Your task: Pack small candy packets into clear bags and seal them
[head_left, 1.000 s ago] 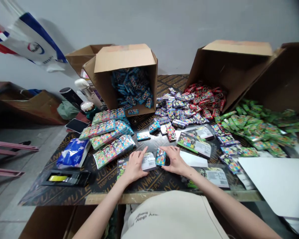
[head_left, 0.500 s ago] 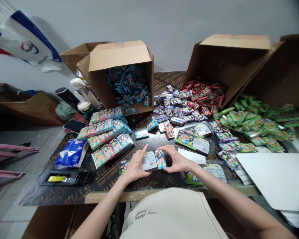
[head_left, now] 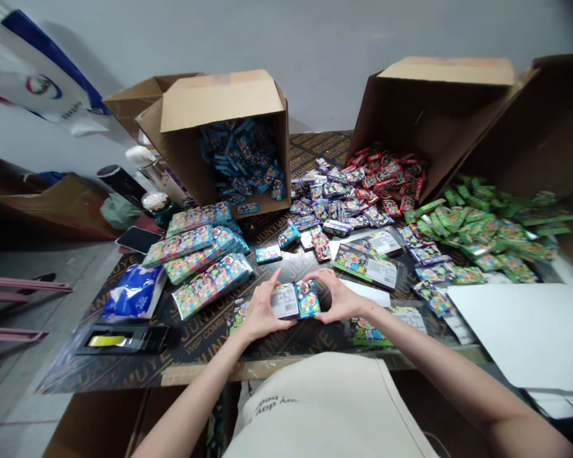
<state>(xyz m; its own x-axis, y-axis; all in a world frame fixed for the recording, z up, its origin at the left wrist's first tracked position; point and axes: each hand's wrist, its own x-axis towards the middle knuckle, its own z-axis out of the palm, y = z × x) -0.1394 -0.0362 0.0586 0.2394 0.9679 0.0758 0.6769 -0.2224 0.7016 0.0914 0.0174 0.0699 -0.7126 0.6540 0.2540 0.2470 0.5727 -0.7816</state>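
My left hand [head_left: 266, 310] and my right hand [head_left: 338, 296] meet at the table's front, cupped around two small items. My left hand grips a flat packet with a white barcode label [head_left: 285, 301]. My right-hand fingers hold a blue, multicoloured sweet packet [head_left: 308, 299] against it, edge to edge. Just left of them, rows of green-and-blue strip packs [head_left: 211, 285] lie stacked. A dark card-backed display pack [head_left: 365, 267] lies beyond my right hand.
Tipped cardboard boxes [head_left: 224, 108] spill blue, red, purple and green packets across a dark printed plywood board [head_left: 205, 346]. A tissue pack [head_left: 134, 292], tape dispenser [head_left: 121, 340], and white sheet [head_left: 510, 331] lie nearby. A beige apron [head_left: 325, 407] is at the bottom.
The two packets have closed from a small gap to touching, and my hands have drawn in around them. The whole view has drifted slightly up and left.
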